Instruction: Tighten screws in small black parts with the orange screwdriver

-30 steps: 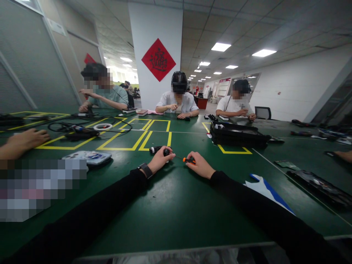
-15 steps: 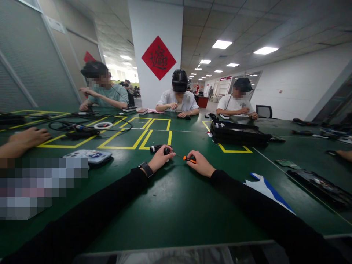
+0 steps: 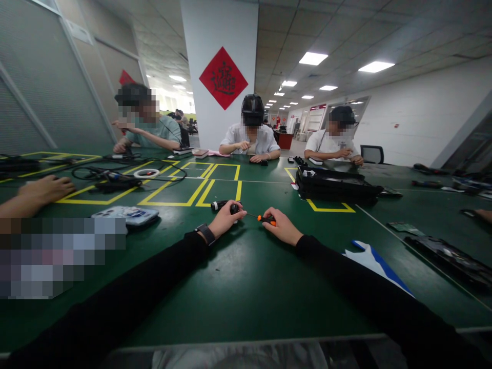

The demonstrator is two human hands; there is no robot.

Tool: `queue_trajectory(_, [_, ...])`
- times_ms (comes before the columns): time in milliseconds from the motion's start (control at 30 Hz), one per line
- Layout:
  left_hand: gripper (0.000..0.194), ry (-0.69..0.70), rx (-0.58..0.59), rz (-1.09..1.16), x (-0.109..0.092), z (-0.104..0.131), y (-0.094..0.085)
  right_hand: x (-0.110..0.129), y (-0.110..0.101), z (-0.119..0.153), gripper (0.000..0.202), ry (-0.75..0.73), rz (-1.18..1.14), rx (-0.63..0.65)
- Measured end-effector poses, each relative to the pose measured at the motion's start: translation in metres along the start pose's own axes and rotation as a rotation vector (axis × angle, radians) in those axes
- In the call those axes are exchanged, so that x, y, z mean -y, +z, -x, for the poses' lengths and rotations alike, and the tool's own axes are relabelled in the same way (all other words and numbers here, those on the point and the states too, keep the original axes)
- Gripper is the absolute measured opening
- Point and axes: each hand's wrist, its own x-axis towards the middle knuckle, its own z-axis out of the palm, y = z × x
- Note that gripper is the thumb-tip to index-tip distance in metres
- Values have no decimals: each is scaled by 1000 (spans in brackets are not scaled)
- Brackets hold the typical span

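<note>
My right hand is closed on the orange and black handle of a screwdriver, whose thin shaft points left. The fingers of my left hand are closed around a small black part near the shaft's tip. Whether the tip touches that part is too small to tell. Just behind my left hand, a black cylindrical item with a white end lies on the green table.
A black open case stands behind on the right. A blue and white piece lies beside my right sleeve. At left are a patterned case, cables and a person's hand. Three people sit across the table.
The view has shifted slightly. Both hands keep nearly the same pose, with the screwdriver still between them.
</note>
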Motion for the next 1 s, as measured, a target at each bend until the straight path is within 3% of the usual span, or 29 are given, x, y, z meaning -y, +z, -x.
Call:
queue_trajectory(533, [33,101,-3,-181,0,0,0,-3,0,0,8,-1,-15,6])
queue_trajectory(767, [30,91,85,-125,2,-1,0,2,0,1,19,-37,-149,48])
queue_trajectory(900, [28,95,96,-90,5,-2,1,0,1,-2,15,-37,-72,21])
queue_trajectory(1000, [26,100,91,-89,7,-3,1,-2,2,-3,23,-56,10,8])
